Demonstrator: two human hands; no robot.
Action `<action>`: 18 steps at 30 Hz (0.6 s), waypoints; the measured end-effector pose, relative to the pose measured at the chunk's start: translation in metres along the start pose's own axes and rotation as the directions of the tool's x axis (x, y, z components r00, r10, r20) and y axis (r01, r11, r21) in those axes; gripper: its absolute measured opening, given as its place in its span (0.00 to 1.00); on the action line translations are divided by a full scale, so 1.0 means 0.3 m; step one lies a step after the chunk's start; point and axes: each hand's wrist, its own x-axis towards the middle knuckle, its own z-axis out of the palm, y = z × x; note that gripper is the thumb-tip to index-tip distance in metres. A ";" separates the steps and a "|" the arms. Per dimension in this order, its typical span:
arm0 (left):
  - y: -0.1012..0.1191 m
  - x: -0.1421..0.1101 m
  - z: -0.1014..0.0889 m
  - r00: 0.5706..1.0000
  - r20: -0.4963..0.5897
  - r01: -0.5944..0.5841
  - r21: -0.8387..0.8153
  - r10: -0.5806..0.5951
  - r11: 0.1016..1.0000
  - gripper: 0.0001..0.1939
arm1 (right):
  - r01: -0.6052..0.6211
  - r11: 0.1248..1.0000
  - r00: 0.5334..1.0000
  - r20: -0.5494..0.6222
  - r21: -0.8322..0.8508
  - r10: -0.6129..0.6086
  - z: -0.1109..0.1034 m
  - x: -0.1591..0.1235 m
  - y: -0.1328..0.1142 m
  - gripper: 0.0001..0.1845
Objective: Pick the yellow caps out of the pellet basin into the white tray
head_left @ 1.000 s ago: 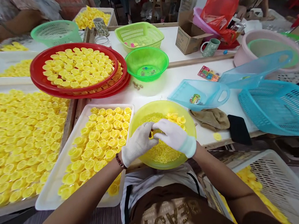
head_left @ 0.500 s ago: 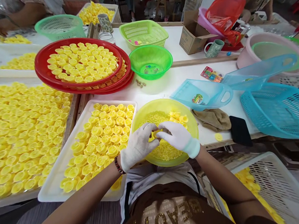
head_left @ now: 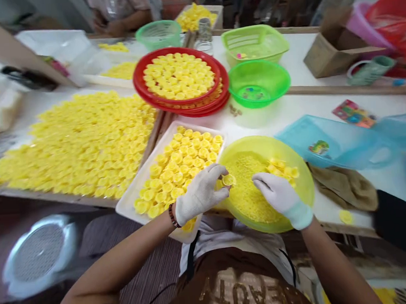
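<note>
My left hand (head_left: 203, 192), in a white knit glove, pinches a small round yellow plastic cup (head_left: 228, 180) at the left rim of a yellow bowl (head_left: 309, 189). Over the bowl is my right hand (head_left: 282, 196), gloved too, its fingers curled together; what they hold, if anything, cannot be made out. Small yellow pellets (head_left: 242, 186) fill much of the bowl, and a few larger yellow pieces (head_left: 282, 169) lie at its right side. Beside the bowl on the left stands a white tray (head_left: 126, 206) with rows of similar yellow cups (head_left: 176, 167).
Stacked red trays (head_left: 140, 89) of yellow pieces stand behind the white tray. A green bowl (head_left: 259, 91), blue scoop (head_left: 329, 139), brown cloth (head_left: 346, 189) and black phone-like slab (head_left: 396, 222) lie around. Many yellow pieces (head_left: 85, 145) cover the left table. Another person's hands (head_left: 113, 28) are at back left.
My hands, together over the bowl before, are now apart: the left has moved to the tray side with the yellow cup, the right stays above the pellets. The view has turned left.
</note>
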 end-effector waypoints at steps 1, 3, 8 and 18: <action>-0.009 -0.020 -0.037 0.999 -0.028 0.022 0.026 -0.021 0.999 0.11 | 0.007 1.000 1.000 0.019 -0.014 -0.007 0.012 -0.001 0.012 0.13; -0.038 -0.067 -0.130 0.987 -0.115 0.119 0.092 -0.108 0.989 0.10 | 0.023 0.999 0.998 0.052 -0.033 -0.022 0.033 -0.003 0.030 0.14; -0.159 -0.203 -0.371 0.857 -0.292 0.505 0.306 -0.425 0.807 0.09 | 0.037 0.998 0.996 0.084 -0.049 -0.033 0.058 -0.013 0.041 0.15; -0.343 -0.318 -0.352 0.742 -0.210 0.632 0.536 -0.637 0.560 0.14 | 0.031 0.997 0.997 0.075 -0.067 -0.026 0.063 -0.014 0.031 0.15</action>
